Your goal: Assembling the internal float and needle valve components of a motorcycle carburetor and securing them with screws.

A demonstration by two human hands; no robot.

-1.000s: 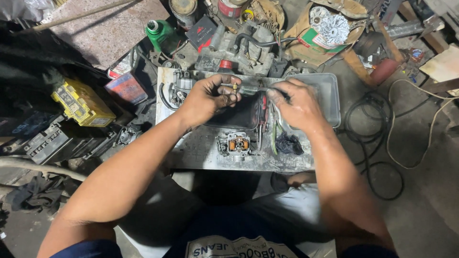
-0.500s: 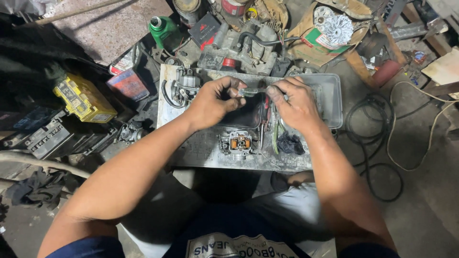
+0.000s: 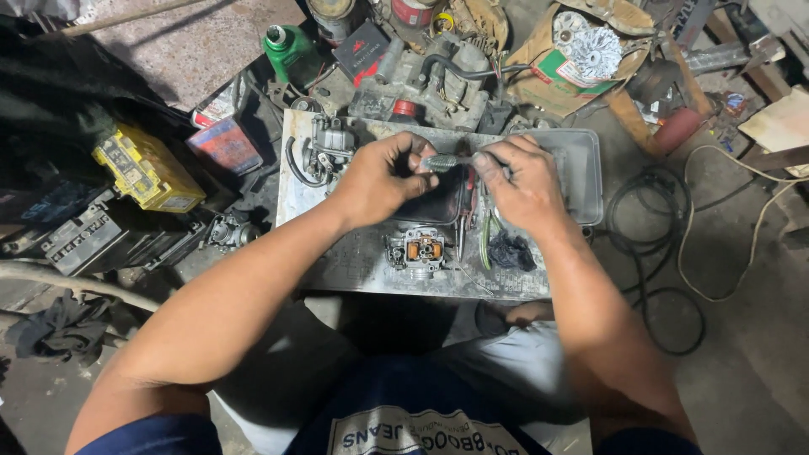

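Note:
My left hand (image 3: 381,179) and my right hand (image 3: 523,182) meet over a grimy metal work plate (image 3: 337,265). Between their fingertips they pinch a small grey ribbed metal part (image 3: 444,162), held level above a dark tray (image 3: 434,206). Just below the hands on the plate lies a carburetor body (image 3: 419,251) with orange inserts facing up. A second carburetor (image 3: 329,147) with a black hose sits at the plate's far left corner. A dark rag (image 3: 511,251) and green-handled pliers (image 3: 485,240) lie under my right wrist.
A clear plastic tray (image 3: 581,168) sits right of the hands. A yellow battery (image 3: 147,173), a green bottle (image 3: 286,49), an engine part (image 3: 430,80) and a cardboard box (image 3: 560,72) crowd the back. Black cables (image 3: 666,253) coil on the floor at right.
Both hands have shifted slightly on the small ribbed part, the right fingertips now gripping its right end. The view has tilted a little downward.

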